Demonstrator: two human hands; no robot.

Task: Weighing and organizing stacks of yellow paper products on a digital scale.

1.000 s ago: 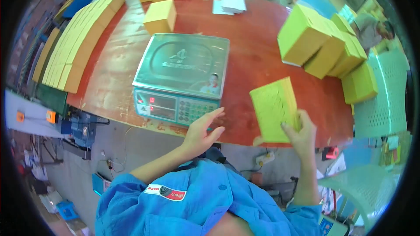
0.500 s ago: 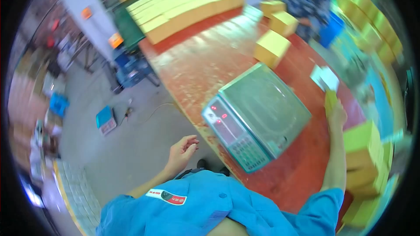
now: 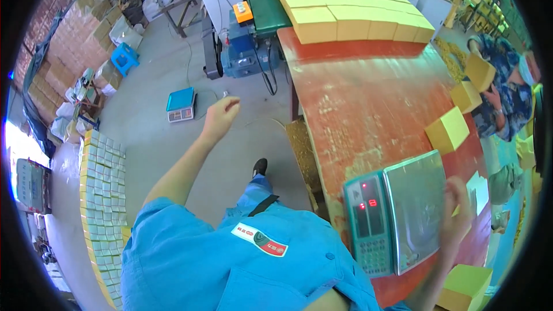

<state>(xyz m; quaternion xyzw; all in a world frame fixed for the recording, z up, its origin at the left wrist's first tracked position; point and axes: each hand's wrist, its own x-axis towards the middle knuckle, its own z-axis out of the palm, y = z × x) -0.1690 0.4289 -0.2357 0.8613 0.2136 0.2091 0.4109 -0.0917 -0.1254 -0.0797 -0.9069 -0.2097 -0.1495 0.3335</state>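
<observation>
— How far along are you?

— Biggest thing first: the red table (image 3: 368,98) under the scale (image 3: 403,213) is mostly bare. Well beyond the scale, at the far end, a block of yellow boxes (image 3: 345,6) lies packed edge to edge, and I'd guess those wait their turn. So I'd call it the middle of a long run, with far more left than done

— And the scale?

— Its pan (image 3: 417,207) has nothing on it, though the red display is lit. Three loose boxes (image 3: 448,129) sit beyond the scale towards a co-worker (image 3: 507,98), and one box (image 3: 464,285) lies on my side of the scale, to the right. Which of these have been weighed I can't tell. I'd say I'm between one box and the next

— Where are your hands?

— My right hand (image 3: 458,213) is at the right edge of the scale, raised over the pan's rim. It is blurred, so I can't tell whether the fingers are spread or closed on something. My left hand (image 3: 222,116) is well to the left of the scale, off the table and out over the floor, arm stretched away from me, fingers loosely curled and holding nothing
</observation>
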